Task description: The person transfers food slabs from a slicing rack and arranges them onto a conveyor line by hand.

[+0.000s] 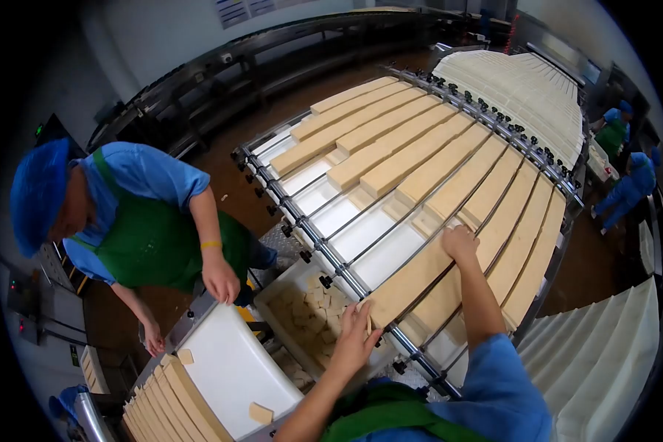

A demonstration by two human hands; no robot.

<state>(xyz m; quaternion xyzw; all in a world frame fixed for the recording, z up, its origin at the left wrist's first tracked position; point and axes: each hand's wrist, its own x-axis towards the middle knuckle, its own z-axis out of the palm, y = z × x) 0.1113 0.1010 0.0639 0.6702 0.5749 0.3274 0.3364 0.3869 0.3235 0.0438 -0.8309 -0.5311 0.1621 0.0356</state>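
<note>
Long pale tan strips [398, 160] lie in rows on a white conveyor [331, 222], parted by thin metal rods. My left hand [353, 335] is at the near end of one strip [409, 283], by the metal crossbar [324, 250], its fingers against the strip's end face. Farther up, my right hand [460, 243] rests at that strip's far end, fingers bent down over it; the fingertips are partly hidden. The strip lies flat between both hands.
At the left a co-worker in a blue cap and green apron [155, 247] leans over a white board [228, 361] beside more strips [173, 398]. A bin [272, 291] of cut pieces stands below the conveyor's end. Other people [633, 180] are at the far right.
</note>
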